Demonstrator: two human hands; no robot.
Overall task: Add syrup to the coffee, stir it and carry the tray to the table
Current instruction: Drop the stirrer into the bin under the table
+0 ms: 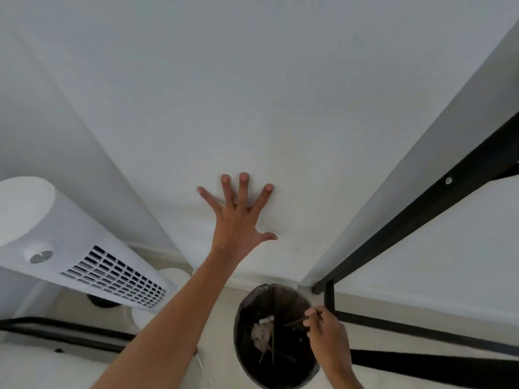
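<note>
Coffee, syrup and tray are nowhere in the frame, so where they stand cannot be told. What shows instead is a disposal step: the right hand, at the lower right, holds a thin dark stick pinched between thumb and fingers over the open mouth of a black bin. The bin already holds crumpled pale scraps and a few other sticks. My judgement is that the stick is a used stirrer, which would put the syrup and the stirring behind us and leave the tray still to be carried to the table, though nothing here proves it.

The left hand, at the centre of the frame, holds nothing: it is flat against the white wall with all fingers spread wide, as if to brace a lean.

At the left a white tower fan with a slotted grille leans into view. At the right runs the black metal frame of some furniture with pale panels; whether it is a worktop cannot be told. A cream floor lies around the bin.
</note>
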